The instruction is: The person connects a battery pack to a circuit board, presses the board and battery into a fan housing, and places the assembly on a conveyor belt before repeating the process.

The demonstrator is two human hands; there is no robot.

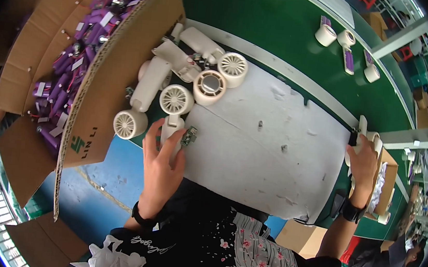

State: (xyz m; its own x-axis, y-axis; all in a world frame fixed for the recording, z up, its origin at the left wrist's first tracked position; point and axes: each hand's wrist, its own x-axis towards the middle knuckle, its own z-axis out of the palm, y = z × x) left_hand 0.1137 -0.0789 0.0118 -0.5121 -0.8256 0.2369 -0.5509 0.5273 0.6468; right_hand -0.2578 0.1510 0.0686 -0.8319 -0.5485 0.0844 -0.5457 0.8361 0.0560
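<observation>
Our left hand (162, 156) grips 1 white handheld fan (175, 109) with its small circuit board (188, 136) dangling beside the fingers; our right hand (363, 162) clasps another fan body (364, 132) at the grey mat's (264, 149) edge. We could snag and tear that board's wires.

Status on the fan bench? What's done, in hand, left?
Done: nothing looks finished. In hand: left hand grips a white fan handle with a small circuit board; right hand holds white parts at the mat edge. Left: several fan bodies, box of purple batteries.
</observation>
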